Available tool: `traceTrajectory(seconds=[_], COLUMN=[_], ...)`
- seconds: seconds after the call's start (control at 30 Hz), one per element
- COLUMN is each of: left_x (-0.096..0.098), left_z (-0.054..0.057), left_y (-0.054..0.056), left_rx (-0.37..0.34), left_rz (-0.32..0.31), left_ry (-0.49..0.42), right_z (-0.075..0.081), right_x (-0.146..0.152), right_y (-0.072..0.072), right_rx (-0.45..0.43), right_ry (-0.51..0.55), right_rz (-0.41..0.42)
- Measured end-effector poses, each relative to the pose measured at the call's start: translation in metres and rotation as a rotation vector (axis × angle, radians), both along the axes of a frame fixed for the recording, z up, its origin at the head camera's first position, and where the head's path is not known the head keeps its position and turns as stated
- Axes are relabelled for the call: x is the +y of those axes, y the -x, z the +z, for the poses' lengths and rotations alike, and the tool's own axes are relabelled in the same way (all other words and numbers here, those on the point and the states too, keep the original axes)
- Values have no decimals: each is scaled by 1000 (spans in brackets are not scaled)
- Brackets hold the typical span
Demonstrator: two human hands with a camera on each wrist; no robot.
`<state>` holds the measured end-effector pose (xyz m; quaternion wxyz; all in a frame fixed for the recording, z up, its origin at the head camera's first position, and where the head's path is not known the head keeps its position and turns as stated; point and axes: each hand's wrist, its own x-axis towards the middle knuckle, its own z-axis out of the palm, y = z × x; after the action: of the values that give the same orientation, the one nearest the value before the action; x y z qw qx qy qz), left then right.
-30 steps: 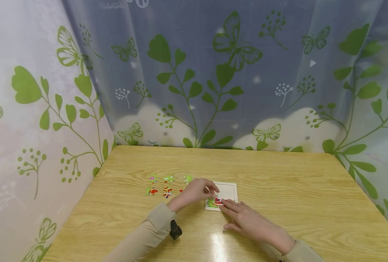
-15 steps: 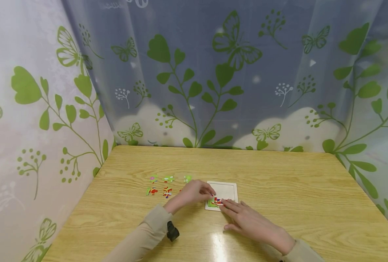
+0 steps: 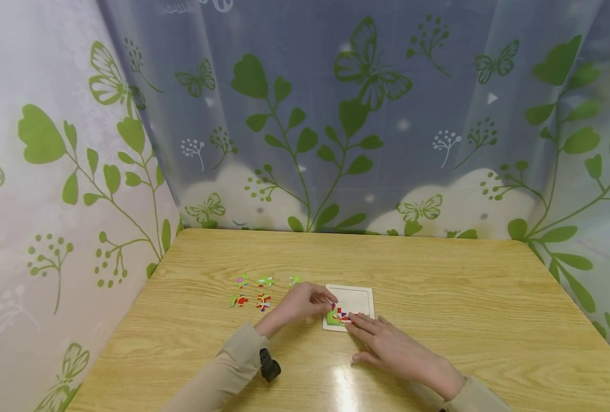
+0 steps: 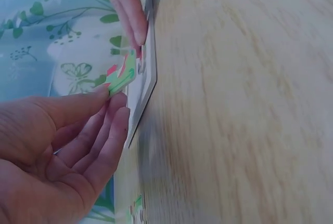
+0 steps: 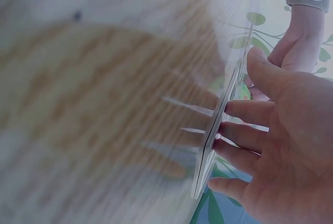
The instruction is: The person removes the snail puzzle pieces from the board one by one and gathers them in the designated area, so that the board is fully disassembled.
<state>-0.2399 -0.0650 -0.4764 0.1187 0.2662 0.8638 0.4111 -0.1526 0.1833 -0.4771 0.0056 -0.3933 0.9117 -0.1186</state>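
My left hand point(image 3: 302, 303) pinches a green and red jigsaw puzzle piece point(image 4: 124, 73) between thumb and fingers. That piece is tilted over the left side of a square white puzzle tray point(image 3: 356, 294). Along the tray's near side shows a green and red printed area point(image 3: 342, 316), partly covered by fingers. My right hand point(image 3: 395, 346) lies with straight fingers, their tips resting at the tray's near right part. In the right wrist view these fingertips point(image 5: 221, 128) reach over the tray's edge point(image 5: 208, 146).
Left of the tray, several loose puzzle pieces lie in two rows, among them a red and yellow piece point(image 3: 263, 301) and a green piece point(image 3: 265, 281). My left forearm passes just in front of them. Patterned curtains point(image 3: 305, 114) stand behind the wooden table point(image 3: 439, 274).
My left hand has lowered and shifted slightly left, its fingertips now closer to the tray's left side, with the puzzle piece held there. My right hand has stayed in place.
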Motion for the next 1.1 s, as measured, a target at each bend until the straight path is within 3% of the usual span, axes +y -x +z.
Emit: traceTrajectory(seconds=[0.3,0.5,0.7,1.1], left_x=[-16,-33,-53,-100], left_z=[3,5,6,3], left_y=[-3,-8,-14,-26], left_rx=[-3,-52,-51,-90], left_rz=[58,76,88,184], left_ry=[-29,-82,-104,-137], right_z=[3,4,3,4], right_x=[0,0,0,1], right_y=[-1,-1,-1,-1], right_rx=[-21,-36,-23,-34], right_ry=[13,20,26,32], right_rz=[4,9,18,18])
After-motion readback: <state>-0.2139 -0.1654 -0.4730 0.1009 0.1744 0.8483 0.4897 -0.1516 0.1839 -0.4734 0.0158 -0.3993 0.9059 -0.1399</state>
